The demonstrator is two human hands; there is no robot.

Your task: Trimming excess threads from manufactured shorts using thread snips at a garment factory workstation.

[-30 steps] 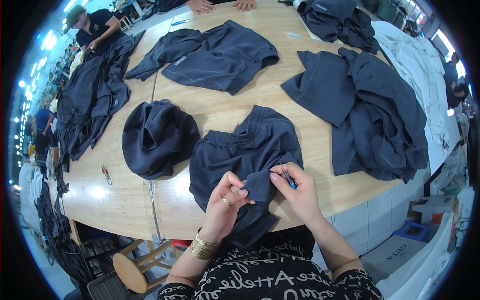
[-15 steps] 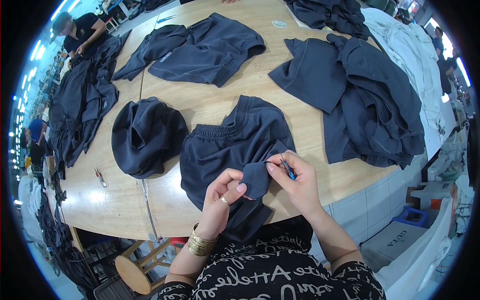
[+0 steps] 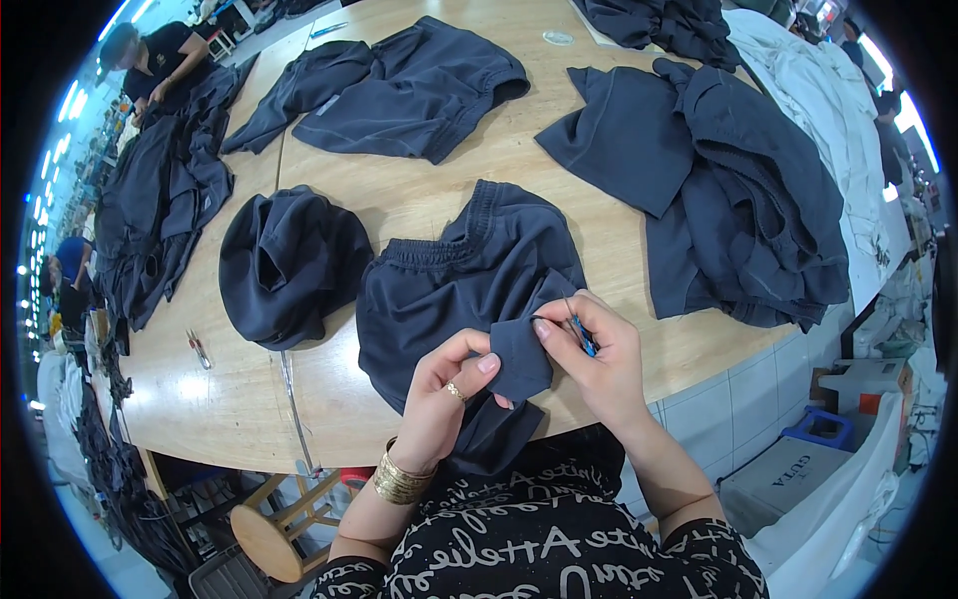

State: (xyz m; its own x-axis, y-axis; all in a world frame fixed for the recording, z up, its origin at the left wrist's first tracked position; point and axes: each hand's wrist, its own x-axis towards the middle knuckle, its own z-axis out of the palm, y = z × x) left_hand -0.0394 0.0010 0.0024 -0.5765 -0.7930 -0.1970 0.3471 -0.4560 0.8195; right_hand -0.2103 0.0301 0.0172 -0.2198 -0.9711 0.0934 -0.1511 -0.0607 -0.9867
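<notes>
Shorts (image 3: 454,295) could get nicked if the snips (image 3: 586,339) slip in your right hand (image 3: 607,359), its fingers clamping both while your left hand (image 3: 444,389) pinches the hem (image 3: 521,367).

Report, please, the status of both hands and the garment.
Left hand pinching dark garment. Right hand at its edge, holding blue tool. Dark bundle to the left, apart from both hands.

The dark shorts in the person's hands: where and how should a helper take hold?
Probably by the gathered waistband, coming from the far side: its puckered edge faces bare tabletop, while the left hand and right hand grip the near fabric.
</notes>
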